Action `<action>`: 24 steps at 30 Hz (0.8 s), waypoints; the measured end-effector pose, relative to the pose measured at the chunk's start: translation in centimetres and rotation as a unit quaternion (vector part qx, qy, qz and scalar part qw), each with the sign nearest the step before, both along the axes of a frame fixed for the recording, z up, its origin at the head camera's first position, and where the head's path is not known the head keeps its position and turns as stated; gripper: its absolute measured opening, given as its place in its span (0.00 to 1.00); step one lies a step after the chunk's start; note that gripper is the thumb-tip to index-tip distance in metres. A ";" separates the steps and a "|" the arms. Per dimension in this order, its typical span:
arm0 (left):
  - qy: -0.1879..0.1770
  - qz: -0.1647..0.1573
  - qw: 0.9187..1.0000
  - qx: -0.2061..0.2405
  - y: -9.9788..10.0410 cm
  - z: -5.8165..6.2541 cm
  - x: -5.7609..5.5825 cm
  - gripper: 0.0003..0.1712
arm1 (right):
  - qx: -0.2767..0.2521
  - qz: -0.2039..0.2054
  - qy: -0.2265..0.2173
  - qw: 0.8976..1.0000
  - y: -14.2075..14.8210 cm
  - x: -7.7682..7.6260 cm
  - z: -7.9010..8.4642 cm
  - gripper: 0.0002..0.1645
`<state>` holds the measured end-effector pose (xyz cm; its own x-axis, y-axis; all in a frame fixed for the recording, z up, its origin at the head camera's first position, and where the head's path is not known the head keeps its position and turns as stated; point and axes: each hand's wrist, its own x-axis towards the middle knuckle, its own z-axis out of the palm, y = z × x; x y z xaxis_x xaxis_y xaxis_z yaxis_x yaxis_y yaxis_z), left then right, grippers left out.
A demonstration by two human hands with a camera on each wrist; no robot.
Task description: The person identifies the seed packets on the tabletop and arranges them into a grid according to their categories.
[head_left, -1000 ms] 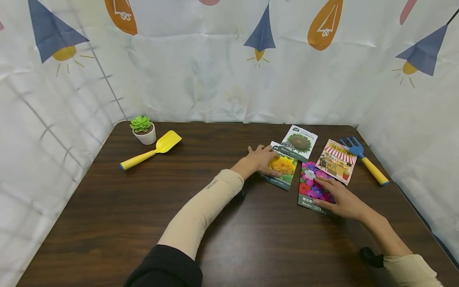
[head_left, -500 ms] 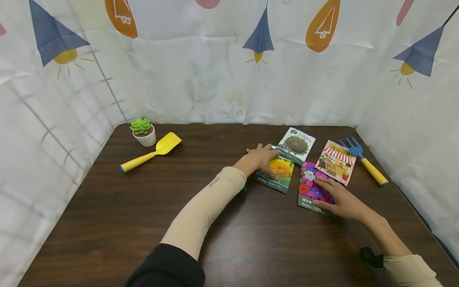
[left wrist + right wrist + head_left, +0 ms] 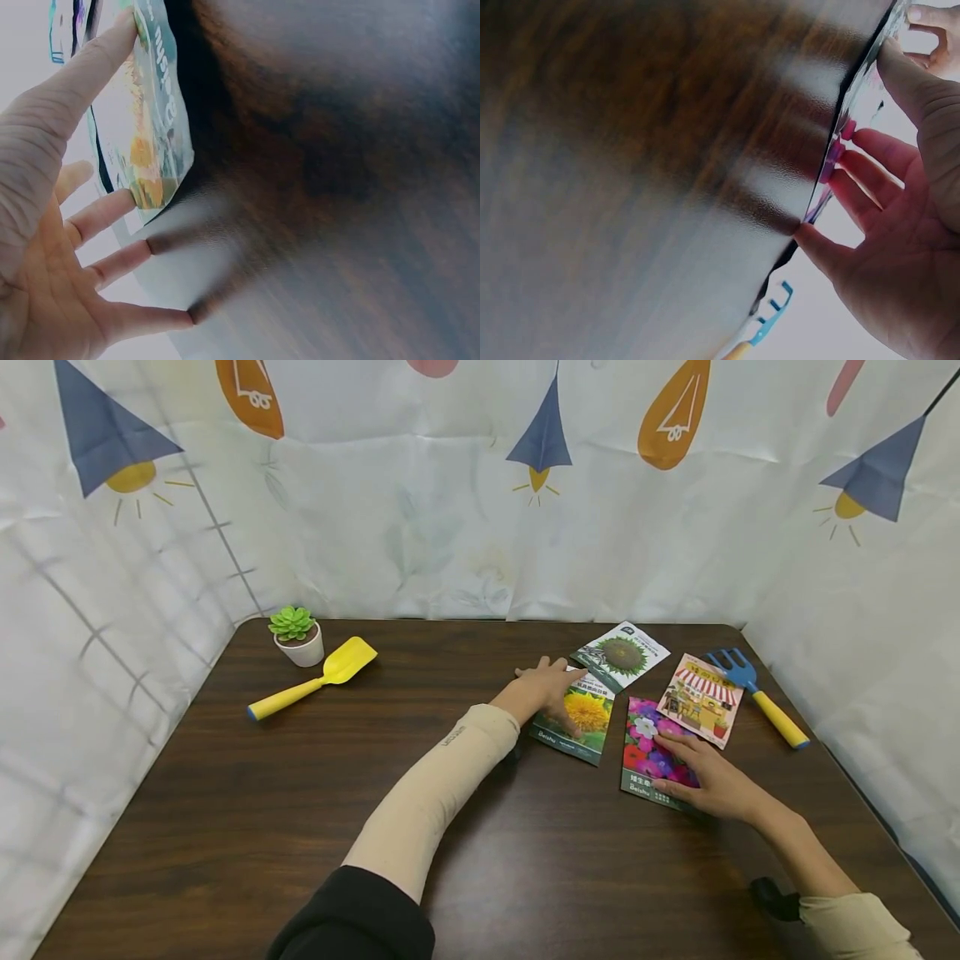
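My left hand (image 3: pixel 536 691) lies over a seed packet with a yellow flower (image 3: pixel 587 714). Its thumb and one finger touch that packet in the left wrist view, while the other fingers are spread against the table. Just behind, a white packet with a green sunflower head (image 3: pixel 624 656) lies tilted, its near corner by the yellow-flower packet's top edge. My right hand (image 3: pixel 712 779) rests on a packet of pink and purple flowers (image 3: pixel 651 752), thumb and fingers spread over its right part. Touching that packet's upper right is a packet with a striped awning picture (image 3: pixel 703 697).
At the right edge a blue hand fork (image 3: pixel 738 671) with a yellow handle lies with its tines at the awning packet. On the far left are a yellow trowel (image 3: pixel 318 679) and a potted succulent (image 3: pixel 298 639). Printed curtains (image 3: pixel 420 527) stand behind the dark wooden table (image 3: pixel 247 827).
The yellow-flower packet has slid left and toward the near side under my left hand. The sunflower packet has turned clockwise, away from its earlier overlap. My right hand stays in place.
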<state>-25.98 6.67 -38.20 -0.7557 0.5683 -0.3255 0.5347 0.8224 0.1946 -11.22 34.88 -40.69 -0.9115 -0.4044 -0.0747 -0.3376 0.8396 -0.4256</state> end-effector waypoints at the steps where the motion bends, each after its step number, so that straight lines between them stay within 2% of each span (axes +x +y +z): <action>1: 0.000 -0.001 1.000 0.000 -0.1 0.0 0.0 0.64 | 0.000 0.000 0.000 1.000 0.0 0.0 0.0 0.44; 12: -0.007 -0.002 1.000 0.001 -1.4 -0.2 0.6 0.60 | 0.000 0.002 0.002 1.000 0.0 0.0 0.0 0.45; 24: 0.001 0.028 1.000 0.007 -3.7 -0.5 2.6 0.60 | 0.003 0.003 0.003 1.000 -0.2 0.1 0.0 0.45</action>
<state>-23.41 2.96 -38.70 -0.7870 0.5304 -0.3152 0.4892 0.8477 0.2051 -11.16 34.72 -40.66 -0.9099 -0.4087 -0.0717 -0.3444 0.8403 -0.4187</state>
